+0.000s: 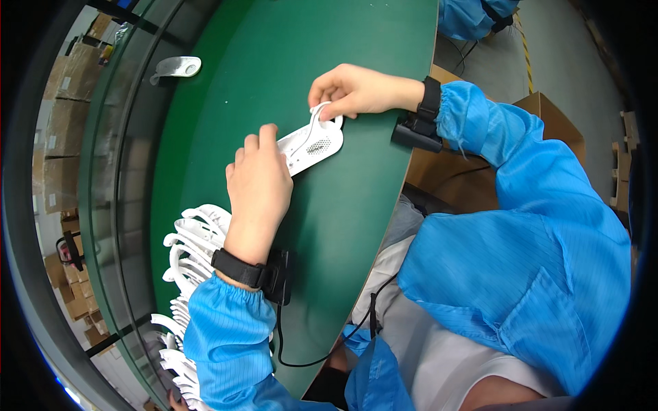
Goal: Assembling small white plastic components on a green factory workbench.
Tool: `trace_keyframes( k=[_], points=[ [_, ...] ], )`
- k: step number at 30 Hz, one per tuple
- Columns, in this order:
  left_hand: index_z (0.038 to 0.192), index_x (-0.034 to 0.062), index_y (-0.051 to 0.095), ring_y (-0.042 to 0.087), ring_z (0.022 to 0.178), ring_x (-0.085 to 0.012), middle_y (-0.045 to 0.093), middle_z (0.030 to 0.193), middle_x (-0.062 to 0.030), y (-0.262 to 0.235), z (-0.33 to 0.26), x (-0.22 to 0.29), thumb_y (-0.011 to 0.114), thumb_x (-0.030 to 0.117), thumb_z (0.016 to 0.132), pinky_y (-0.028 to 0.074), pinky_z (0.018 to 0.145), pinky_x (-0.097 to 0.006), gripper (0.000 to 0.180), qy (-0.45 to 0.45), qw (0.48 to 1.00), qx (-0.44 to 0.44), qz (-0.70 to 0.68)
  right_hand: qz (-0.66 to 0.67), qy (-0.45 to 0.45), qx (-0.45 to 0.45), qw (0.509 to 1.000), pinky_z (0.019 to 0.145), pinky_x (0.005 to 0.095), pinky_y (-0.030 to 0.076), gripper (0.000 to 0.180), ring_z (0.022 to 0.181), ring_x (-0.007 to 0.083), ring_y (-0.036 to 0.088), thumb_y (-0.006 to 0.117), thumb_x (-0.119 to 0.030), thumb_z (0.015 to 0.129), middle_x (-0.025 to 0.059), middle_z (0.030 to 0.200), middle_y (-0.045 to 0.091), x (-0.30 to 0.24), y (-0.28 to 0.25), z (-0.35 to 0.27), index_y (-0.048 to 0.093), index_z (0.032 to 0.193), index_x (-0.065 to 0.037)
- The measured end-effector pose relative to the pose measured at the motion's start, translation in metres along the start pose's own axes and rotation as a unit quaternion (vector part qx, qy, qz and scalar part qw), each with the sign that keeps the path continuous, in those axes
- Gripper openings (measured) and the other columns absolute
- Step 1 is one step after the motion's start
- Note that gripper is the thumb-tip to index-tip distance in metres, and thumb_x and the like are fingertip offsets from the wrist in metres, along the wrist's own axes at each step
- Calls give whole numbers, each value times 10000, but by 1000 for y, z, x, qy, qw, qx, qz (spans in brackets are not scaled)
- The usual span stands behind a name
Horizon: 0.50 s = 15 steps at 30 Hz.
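A white plastic housing, long with a rounded end and a patch of small holes, is held at a slant just above or on the green table. Around its left end my left hand is closed, with the back of the hand covering that end. My right hand pinches a thin curved white strip at the rounded end between thumb and fingers. Whether the strip is a separate piece or belongs to the housing, I cannot tell.
Beside my left forearm several similar white parts lie in a stacked row. Another white part rests at the table's far left edge. A black cable hangs from my left wristband. Cardboard boxes stand under the table edge; another person's blue sleeve shows at the top.
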<state>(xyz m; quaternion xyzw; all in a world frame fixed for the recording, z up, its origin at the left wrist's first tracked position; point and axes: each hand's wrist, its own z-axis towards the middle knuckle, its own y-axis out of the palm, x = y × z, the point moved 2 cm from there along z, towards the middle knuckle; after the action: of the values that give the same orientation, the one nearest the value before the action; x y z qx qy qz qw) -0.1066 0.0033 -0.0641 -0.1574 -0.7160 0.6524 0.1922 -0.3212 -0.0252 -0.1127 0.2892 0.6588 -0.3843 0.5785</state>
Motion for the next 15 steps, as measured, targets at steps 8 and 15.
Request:
trace_keyframes(
  k=[8, 15],
  points=[
    [981, -4, 594, 549, 900, -187, 561, 1063, -88, 1, -13, -6, 449, 14, 681, 432, 797, -274, 334, 2, 933, 20, -359, 27, 1, -45, 999, 452, 193, 357, 204, 536, 26, 488, 684, -191, 860, 15, 710, 645, -3, 11, 1, 621, 932, -10],
    [917, 15, 621, 550, 949, -196, 560, 1058, -82, -10, -7, -9, 502, 39, 711, 428, 827, -285, 239, 7, 900, -26, -435, 5, -21, -42, 999, 491, 200, 386, 191, 576, 33, 514, 687, -188, 856, 5, 696, 636, -8, 20, 6, 626, 916, -18]
  ],
)
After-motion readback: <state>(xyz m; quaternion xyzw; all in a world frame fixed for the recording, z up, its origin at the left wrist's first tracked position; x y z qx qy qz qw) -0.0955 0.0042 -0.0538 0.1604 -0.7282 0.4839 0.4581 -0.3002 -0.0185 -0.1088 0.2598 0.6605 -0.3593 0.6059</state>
